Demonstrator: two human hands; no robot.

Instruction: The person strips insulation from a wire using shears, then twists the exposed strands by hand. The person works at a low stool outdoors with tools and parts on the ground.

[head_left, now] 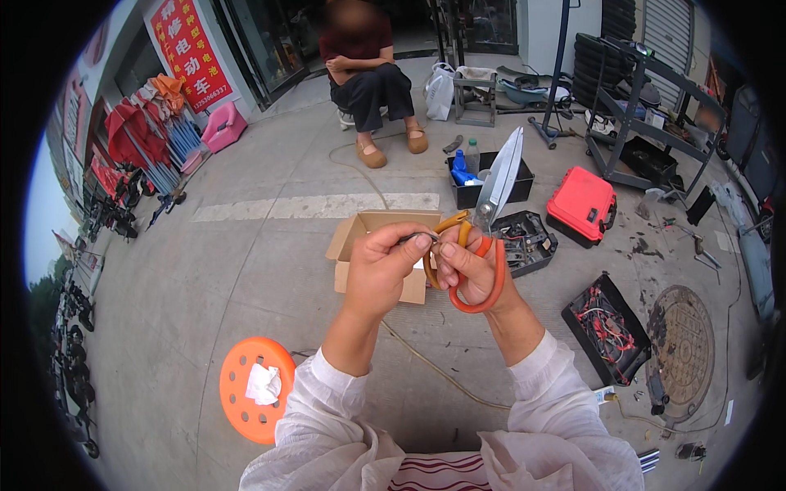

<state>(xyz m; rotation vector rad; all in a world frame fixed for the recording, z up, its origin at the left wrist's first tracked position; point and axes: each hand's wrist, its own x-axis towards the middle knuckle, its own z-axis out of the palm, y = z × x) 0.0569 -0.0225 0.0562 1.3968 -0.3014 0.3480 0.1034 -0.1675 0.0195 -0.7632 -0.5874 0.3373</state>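
Observation:
In front of me my left hand [385,263] is closed, pinching a thin dark wire-like piece [418,237] between thumb and fingers. Close beside it, almost touching, my right hand [468,268] is closed around scissors [504,173] with large orange and yellow looped handles. Their silvery blades point up and away to the right, nearly together. My right fingertips also meet near the end of the dark piece; whether they grip it is hard to see. Beyond and below my hands stands an open cardboard box [342,239], partly hidden by them.
An orange stool [236,385] with white tissue stands at left. Rightward lie a red case [582,204], a black tray [573,321] of tangled wires, a black tool case [524,244] and a black bin [467,196]. A seated person [372,90] is ahead; a cable [442,372] crosses the ground.

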